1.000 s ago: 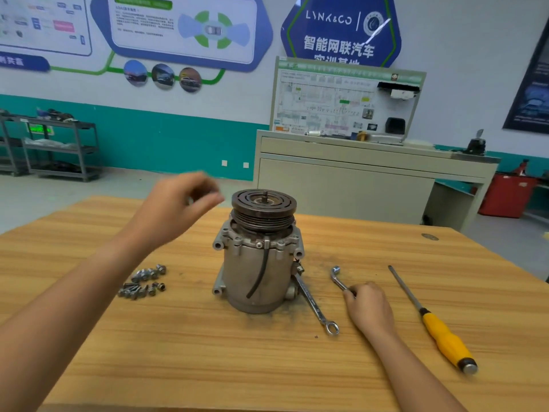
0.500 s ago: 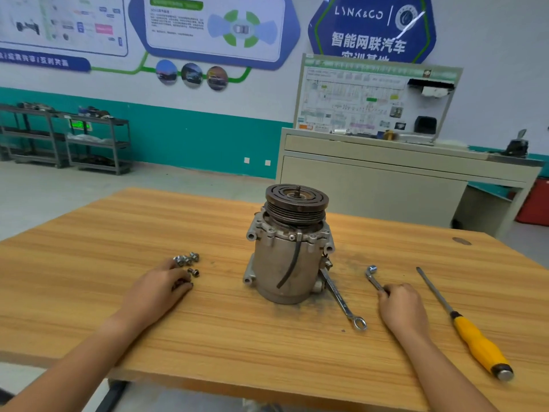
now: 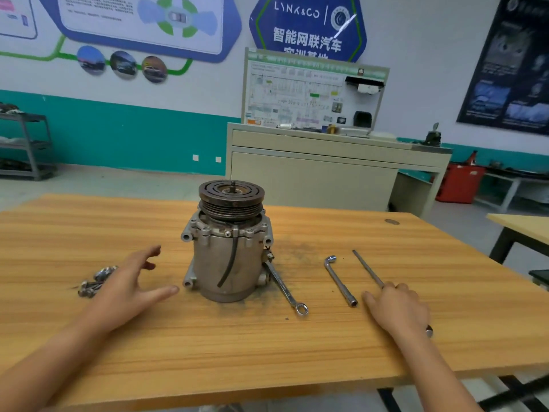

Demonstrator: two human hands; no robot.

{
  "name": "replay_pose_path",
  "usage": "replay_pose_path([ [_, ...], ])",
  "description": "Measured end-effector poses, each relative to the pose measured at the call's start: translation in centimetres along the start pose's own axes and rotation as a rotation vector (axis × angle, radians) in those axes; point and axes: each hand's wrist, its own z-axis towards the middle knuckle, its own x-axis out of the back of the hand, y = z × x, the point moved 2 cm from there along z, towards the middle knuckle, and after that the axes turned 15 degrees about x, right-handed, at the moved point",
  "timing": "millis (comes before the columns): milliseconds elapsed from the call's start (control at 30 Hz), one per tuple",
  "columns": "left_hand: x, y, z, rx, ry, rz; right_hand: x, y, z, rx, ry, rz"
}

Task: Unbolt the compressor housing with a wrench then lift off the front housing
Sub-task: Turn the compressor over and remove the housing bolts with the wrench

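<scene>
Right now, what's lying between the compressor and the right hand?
Two tools, seen in the head view: a ring wrench with one end at the compressor, then an L-shaped socket wrench on the table, nearer the right hand.

The blue hexagonal wall sign with a green outline carries the brand "LYNK&CO" in white capitals beside a round emblem, with the white Chinese line "智能网联汽车" beneath it. A second Chinese line under that is cut off along its lower half by the white, green-topped diagram board standing in front, so it cannot be read for certain. The print on that board, on the blue-edged white wall panel and on the dark poster is too small or blurred to read.
</scene>
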Motion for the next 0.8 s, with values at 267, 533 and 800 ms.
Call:
replay_pose_path([
  [267,-6.7,5.5,1.0,0.051,-0.198,-0.404,1.5,4.6,-2.1,0.066,-0.161,0.063],
  [533,-5.2,4.2,1.4,0.13,-0.275,-0.506,8.6,-2.0,-9.8,0.175,-0.155,0.899],
  [800,-6.5,4.2,4.4,0.452,-0.158,-0.638,10.2,-6.8,-13.0,0.204,-0.255,0.918],
])
